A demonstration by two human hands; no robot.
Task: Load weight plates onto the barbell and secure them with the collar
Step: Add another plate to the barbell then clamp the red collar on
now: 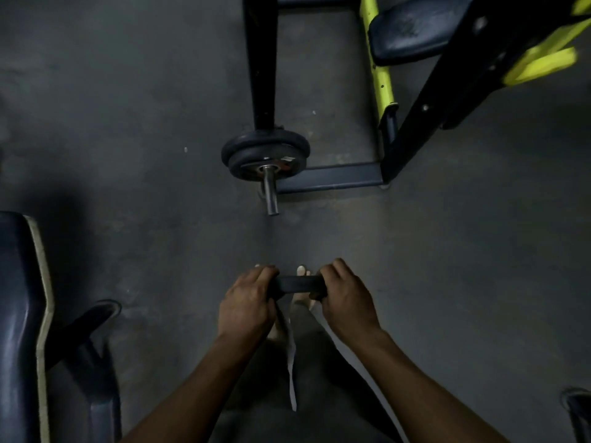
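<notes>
Head-camera footage looked almost straight down at a dark grey gym floor (pixel 128 91). At 6 o'clock, a small black weight plate (pixel 295 285) was held edge-on between both hands. The left hand (pixel 248 303) was closed over its left rim, fingers curled across the top, and the right hand (pixel 345 297) was closed over its right rim in the same manner. Bare toes (pixel 302 270) could be made out just beneath the plate, and a pale strip of cloth (pixel 291 362) was seen hanging down between the forearms.

At 12 o'clock from the hands, well apart from them, the barbell sleeve (pixel 271 196) was pointed back toward the camera, its bare steel end uncovered. Two black plates (pixel 265 153) were already seated on it, pressed against one another at the inner end. No collar could be identified on the sleeve; whether one was present behind the plates could not be told.

Beyond the plates, a black rack upright (pixel 260 59) was seen. At 2 o'clock, a dark blue padded seat (pixel 412 30) was mounted on a frame with lime-yellow bars (pixel 382 78). At 8 o'clock, the edge of a padded bench (pixel 19 314) was visible.
</notes>
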